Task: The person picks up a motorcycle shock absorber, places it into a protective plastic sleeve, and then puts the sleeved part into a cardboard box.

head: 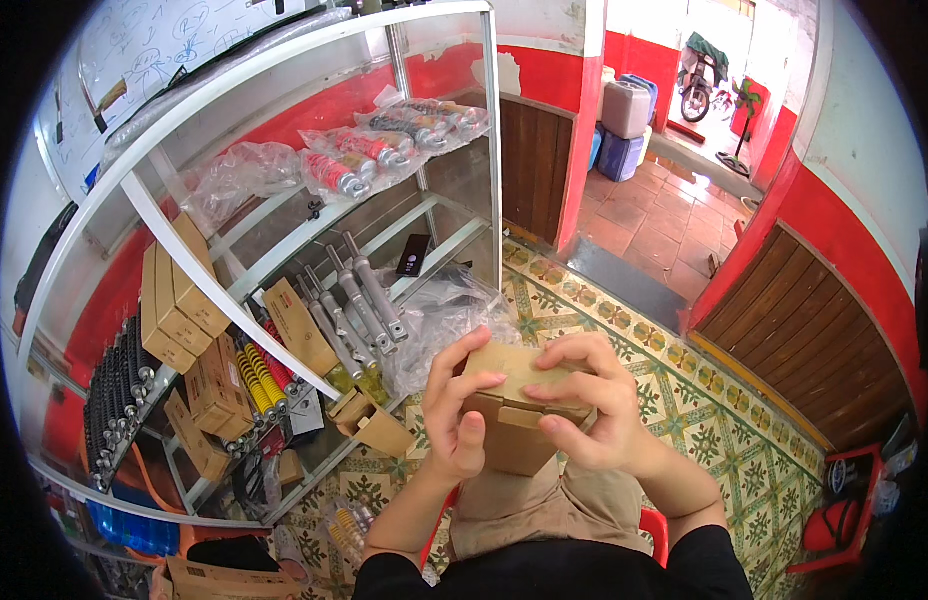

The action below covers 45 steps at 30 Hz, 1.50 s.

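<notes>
A brown cardboard box (513, 442) stands upright over my lap, its end flap with a small tab towards me. My left hand (460, 409) holds its left side, with the thumb raised near the front face and fingers on the top. My right hand (591, 397) grips the right part of the top, fingertips on the flap and the thumb beside the tab. The flap appears folded over; whether it is fully tucked in cannot be told. What is inside the box is hidden.
A metal-framed glass cabinet (495, 180) on the left holds plastic-wrapped shock absorbers (333, 172), grey fork tubes (374, 296), coil springs (258, 375) and cartons (183, 307). An open carton (374, 427) sits at its edge. A red stool (869, 510) stands at right; a doorway lies ahead.
</notes>
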{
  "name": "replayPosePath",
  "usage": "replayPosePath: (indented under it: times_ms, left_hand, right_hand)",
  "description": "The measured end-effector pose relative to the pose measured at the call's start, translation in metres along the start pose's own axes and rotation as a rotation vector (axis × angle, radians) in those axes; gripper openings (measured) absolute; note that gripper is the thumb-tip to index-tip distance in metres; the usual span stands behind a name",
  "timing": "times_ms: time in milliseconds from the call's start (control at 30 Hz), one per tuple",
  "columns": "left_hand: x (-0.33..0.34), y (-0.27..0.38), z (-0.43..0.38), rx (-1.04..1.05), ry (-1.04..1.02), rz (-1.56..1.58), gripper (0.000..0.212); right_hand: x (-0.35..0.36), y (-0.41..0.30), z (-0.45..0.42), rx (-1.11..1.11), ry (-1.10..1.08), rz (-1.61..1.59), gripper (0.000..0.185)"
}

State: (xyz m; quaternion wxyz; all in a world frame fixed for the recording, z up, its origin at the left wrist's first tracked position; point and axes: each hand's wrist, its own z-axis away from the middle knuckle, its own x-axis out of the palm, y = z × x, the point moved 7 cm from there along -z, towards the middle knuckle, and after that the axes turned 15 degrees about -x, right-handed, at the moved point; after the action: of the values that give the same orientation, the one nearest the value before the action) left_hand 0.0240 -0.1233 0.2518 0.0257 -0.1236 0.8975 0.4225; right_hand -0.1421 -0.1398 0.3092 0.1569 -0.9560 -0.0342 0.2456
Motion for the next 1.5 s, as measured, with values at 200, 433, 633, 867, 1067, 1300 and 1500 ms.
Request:
replayPosePath:
  times_ms: [200,433,633,867,1067,1300,1500]
  left_hand:
    - [0.007,-0.001,-0.005,-0.140,0.080,0.164,0.036]
    - [0.009,0.001,-0.006,-0.085,0.055,0.048,0.036]
    - [0.007,0.004,-0.005,-0.066,0.061,0.083,0.042]
    - [0.003,-0.008,-0.001,-0.118,0.136,0.084,0.053]
    - [0.004,-0.021,0.000,-0.229,0.196,0.400,0.083]
    - [0.020,-0.096,0.035,-0.522,-0.168,0.386,0.104]
    - [0.015,-0.141,0.088,-0.555,-0.256,0.350,0.098]
  right_hand:
    - [-0.001,0.005,0.006,0.092,0.143,0.073,0.022]
    - [-0.003,0.003,0.008,-0.052,0.144,0.148,0.024]
    - [-0.004,-0.001,0.007,-0.098,0.082,0.137,0.031]
    - [-0.001,-0.007,0.002,-0.151,0.066,0.171,0.035]
    - [0.007,-0.006,0.007,-0.195,0.106,0.228,0.033]
    - [0.012,0.007,0.030,-0.150,0.176,0.185,0.062]
    - [0.080,0.068,0.151,0.453,0.209,-0.321,0.086]
